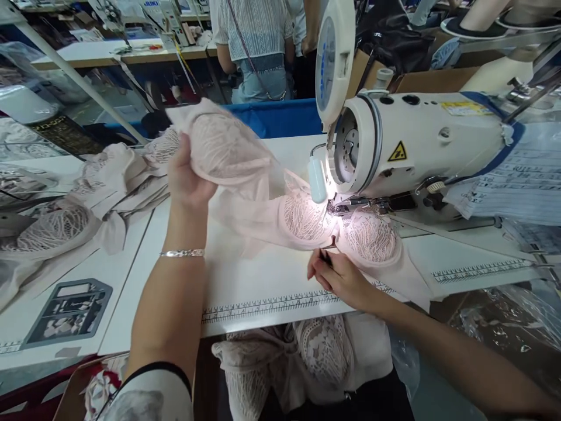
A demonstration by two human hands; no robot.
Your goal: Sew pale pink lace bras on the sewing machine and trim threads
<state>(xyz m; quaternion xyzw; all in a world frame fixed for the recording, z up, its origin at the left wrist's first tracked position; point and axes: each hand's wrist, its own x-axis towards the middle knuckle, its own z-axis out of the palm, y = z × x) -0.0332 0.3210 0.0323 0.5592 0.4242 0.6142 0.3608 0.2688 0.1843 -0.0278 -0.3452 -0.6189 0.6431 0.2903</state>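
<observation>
My left hand (pixel 188 175) is raised on the left, closed round a pale pink bra (pixel 228 143) with its padded cup held up; the bra is slightly blurred. Another pale pink lace bra (pixel 307 219) lies spread on the white table, its middle under the lit needle area of the sewing machine (pixel 403 140). Just in front of that bra's centre is my right hand (pixel 337 272). Its fingers are curled round a small dark tool (pixel 325 257), mostly hidden, whose tip points towards the bra. I cannot tell whether the held bra is joined to the one at the needle.
More pink bras (pixel 56 228) are heaped on the left, and others (pixel 324 351) hang below the table's front edge. A printed ruler (pixel 272 305) runs along that edge. Papers (pixel 517 175) lean by the machine. A person (pixel 258 47) stands beyond the blue partition (pixel 280 120).
</observation>
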